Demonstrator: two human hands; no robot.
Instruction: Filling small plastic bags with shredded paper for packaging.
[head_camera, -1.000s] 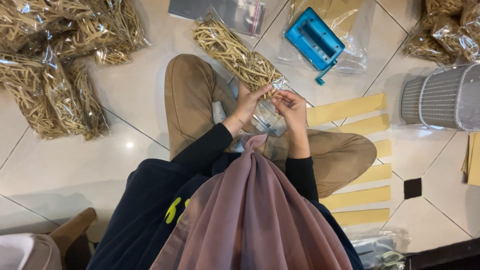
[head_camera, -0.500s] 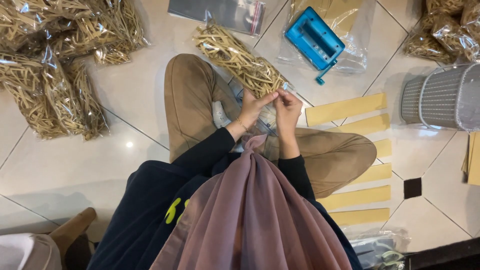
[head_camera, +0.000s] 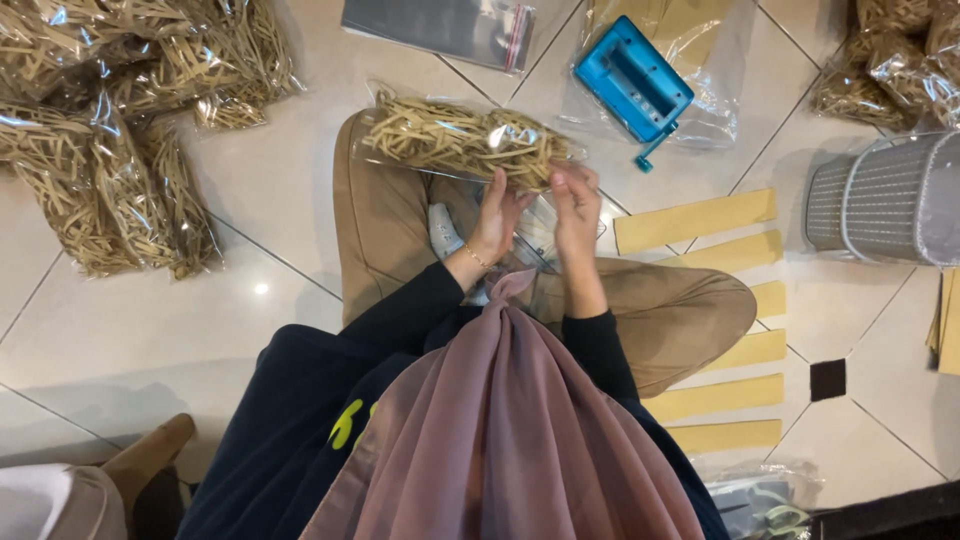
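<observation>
Fingers pinch bag, lying left-right

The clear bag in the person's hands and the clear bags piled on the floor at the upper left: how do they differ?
The held bag lies across the knee, gripped by the left hand and right hand; the piled bags rest untouched on the tiles. It is single; they are heaped together. All hold tan shredded strips.

Single head view; scene was seen from above, steeply downward, close over lap, tiled floor filling surroundings.
</observation>
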